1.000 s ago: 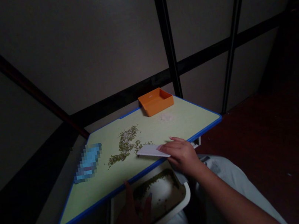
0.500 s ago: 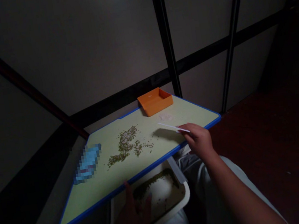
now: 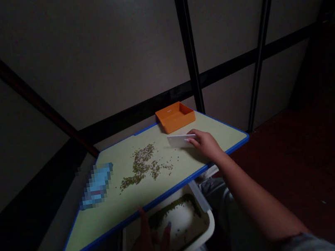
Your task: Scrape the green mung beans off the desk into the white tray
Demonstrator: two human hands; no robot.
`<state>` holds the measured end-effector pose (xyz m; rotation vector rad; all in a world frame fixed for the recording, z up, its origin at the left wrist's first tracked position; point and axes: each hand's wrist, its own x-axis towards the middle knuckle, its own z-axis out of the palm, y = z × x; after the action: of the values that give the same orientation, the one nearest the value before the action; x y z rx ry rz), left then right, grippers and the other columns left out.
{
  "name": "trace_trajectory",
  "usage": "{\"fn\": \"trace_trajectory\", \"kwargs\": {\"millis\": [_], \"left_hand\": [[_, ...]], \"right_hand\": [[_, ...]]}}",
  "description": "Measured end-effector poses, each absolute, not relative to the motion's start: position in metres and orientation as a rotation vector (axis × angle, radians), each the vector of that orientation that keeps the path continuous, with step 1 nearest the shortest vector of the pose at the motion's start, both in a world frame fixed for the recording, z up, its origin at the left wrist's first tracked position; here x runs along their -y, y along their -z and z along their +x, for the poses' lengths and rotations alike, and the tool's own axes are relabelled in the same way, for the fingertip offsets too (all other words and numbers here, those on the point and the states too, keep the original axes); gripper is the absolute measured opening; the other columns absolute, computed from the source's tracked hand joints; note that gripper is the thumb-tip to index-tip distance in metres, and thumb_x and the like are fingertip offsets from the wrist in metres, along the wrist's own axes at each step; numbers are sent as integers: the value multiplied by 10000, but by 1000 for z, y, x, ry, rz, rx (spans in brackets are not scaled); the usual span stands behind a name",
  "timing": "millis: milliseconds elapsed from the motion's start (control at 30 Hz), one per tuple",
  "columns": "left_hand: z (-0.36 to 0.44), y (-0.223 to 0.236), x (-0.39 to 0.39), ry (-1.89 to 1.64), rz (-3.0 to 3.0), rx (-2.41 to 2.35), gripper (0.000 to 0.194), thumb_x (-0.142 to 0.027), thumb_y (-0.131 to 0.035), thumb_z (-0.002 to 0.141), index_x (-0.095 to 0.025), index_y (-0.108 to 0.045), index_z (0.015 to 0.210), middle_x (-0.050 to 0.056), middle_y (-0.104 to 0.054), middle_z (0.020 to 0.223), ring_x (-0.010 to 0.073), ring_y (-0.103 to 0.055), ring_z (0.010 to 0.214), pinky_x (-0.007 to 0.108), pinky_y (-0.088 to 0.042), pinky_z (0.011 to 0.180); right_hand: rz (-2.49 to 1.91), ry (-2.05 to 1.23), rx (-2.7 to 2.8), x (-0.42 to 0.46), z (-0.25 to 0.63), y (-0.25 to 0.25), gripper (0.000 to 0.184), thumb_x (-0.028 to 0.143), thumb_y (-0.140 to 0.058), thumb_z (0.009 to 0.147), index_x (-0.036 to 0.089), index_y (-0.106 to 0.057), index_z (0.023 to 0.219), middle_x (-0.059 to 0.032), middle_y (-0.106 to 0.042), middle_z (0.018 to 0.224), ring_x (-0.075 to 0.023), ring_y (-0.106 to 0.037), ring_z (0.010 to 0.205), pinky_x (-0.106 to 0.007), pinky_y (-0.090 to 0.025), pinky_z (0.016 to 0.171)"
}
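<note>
My right hand (image 3: 206, 145) pinches a flat white card (image 3: 178, 141) over the right half of a pale board (image 3: 107, 226) with a blue rim. Left of the card lies a scattered patch of small green-brown grains (image 3: 140, 165). Behind the card, partly covered by it, is a small whitish heap (image 3: 184, 131). My left hand (image 3: 149, 245) is in shadow below the near rim, over a white bin (image 3: 209, 222). Its fingers are apart and nothing shows in them; one fingertip reaches the board's rim.
An orange tray (image 3: 178, 122) stands at the board's far edge. Toward the left edge lies a blue packet (image 3: 96, 188), blurred out. Grains lie along the bin's inner sides. Panelled walls (image 3: 126, 43) rise close behind the board; dark red floor (image 3: 302, 164) extends to the right.
My right hand has moved left and farther over the board. The card has turned from nearly edge-on to show its face, near the whitish heap. My left hand stays about where it was.
</note>
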<state>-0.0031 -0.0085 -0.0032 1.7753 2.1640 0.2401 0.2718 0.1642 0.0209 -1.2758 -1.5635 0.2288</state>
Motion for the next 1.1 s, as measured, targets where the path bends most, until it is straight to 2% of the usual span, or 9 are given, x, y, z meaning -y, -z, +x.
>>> {"fn": "trace_trajectory", "kwargs": {"millis": [167,333,567,733,933,1100], "left_hand": [[-5,4,7,-241,1774,-2150,872,-609,-258,914,-79,23,1547,8,-657,832,206,-655,773,345,-446,746],[-5,5,6,-269,1776,-2153,833,-559,-288,921,-93,-5,1551,20,-672,860,208,-667,825,346,-462,785],[-6,12,3,-304,1772,-2153,846,-569,-296,915,-89,-14,1553,31,-679,870,215,-664,829,354,-461,796],[-5,9,4,-282,1748,-2183,910,-635,-260,875,-86,2,1552,4,-642,793,221,-651,753,353,-448,732],[-6,12,3,-289,1756,-2194,931,-654,-215,859,-61,-11,1548,27,-653,857,229,-650,802,355,-433,738],[-4,10,5,-277,1759,-2173,955,-682,-207,852,-56,-12,1546,6,-648,815,226,-640,771,354,-426,732]], "right_hand": [[-1276,-273,1581,-187,272,-32,234,182,-611,853,213,-672,1077,-56,-743,911,-220,-658,773,-307,-473,706],[-1224,-334,1630,-212,274,-37,202,110,-636,823,194,-707,992,-49,-740,917,-216,-664,831,-316,-499,782],[-1109,-463,1712,-244,270,-43,238,81,-662,826,196,-731,1023,-61,-757,1041,-216,-679,980,-364,-489,935],[-1025,-570,1782,-258,263,-44,240,84,-688,810,190,-747,1017,-55,-763,1046,-222,-682,1002,-387,-482,959],[-989,-656,1808,-263,261,-38,255,97,-661,821,193,-755,1037,-57,-764,1067,-226,-678,1025,-406,-475,980],[-969,-689,1825,-260,262,-36,266,104,-643,837,166,-756,1069,-95,-755,1123,-240,-672,1072,-419,-455,1020]]}}
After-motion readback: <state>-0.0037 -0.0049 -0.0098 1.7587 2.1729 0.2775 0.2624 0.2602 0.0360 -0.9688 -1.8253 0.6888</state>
